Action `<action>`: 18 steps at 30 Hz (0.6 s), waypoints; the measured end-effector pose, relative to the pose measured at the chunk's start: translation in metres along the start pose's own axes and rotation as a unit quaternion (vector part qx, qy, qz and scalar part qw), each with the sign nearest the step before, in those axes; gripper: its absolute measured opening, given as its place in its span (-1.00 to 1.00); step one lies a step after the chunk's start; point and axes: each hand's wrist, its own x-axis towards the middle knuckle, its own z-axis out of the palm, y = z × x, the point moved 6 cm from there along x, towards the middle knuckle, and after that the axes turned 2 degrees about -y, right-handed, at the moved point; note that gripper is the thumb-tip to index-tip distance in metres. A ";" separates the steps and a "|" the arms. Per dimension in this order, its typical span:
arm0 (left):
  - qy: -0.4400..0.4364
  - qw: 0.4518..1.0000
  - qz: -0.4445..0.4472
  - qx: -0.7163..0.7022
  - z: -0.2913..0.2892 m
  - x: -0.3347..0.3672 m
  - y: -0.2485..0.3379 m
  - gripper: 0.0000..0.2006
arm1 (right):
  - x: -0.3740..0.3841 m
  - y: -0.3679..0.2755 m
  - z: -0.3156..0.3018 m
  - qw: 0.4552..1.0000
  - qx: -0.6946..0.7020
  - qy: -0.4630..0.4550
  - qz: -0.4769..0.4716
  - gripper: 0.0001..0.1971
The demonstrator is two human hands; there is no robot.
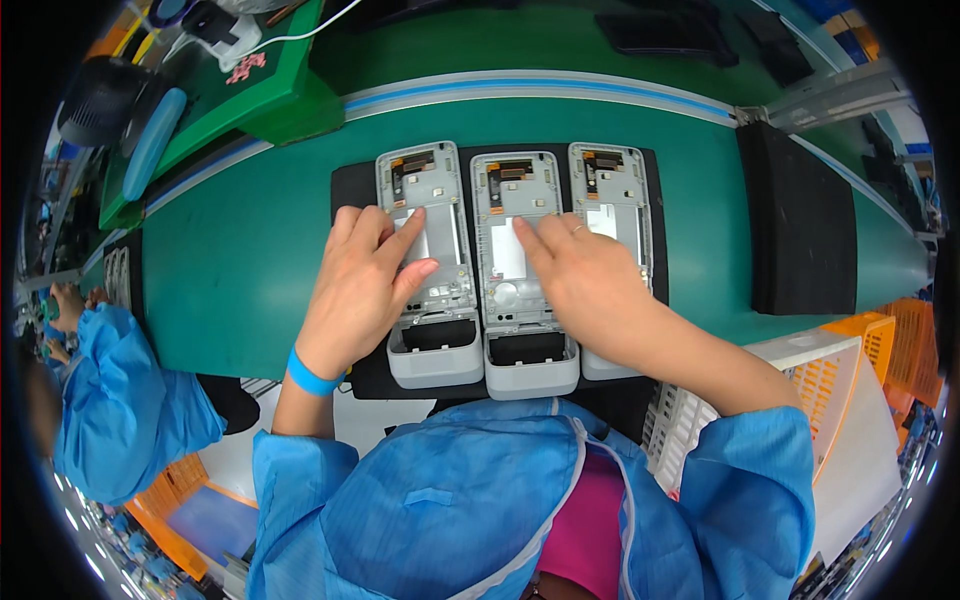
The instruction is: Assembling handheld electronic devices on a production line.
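Observation:
Three grey handheld device housings, a left one (440, 352), a middle one (530, 368) and a right one (627, 200), lie side by side. Their insides face up, and each has a box-like bay at the near end. My left hand (352, 275) rests over the left housing, index finger on its white rectangular patch (417, 243), thumb apart. With its index finger extended, my right hand (590, 280) touches the upper end of the white patch (508, 255) in the middle housing. It partly hides the right housing and the white patch (602, 219) there. Neither hand grips anything.
Beneath the housings is a black mat (350, 190) on the green table (240, 240). A black block (800, 220) stands at right. Orange crates (905, 350) are beyond the right edge. A green shelf (300, 105) rises far left; another person's blue sleeve (130, 390) shows at left.

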 end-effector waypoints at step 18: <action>0.054 0.992 -0.105 -0.034 -0.014 -0.045 -0.019 -0.55 | -0.056 0.062 -0.025 0.993 0.028 0.022 0.117 -0.47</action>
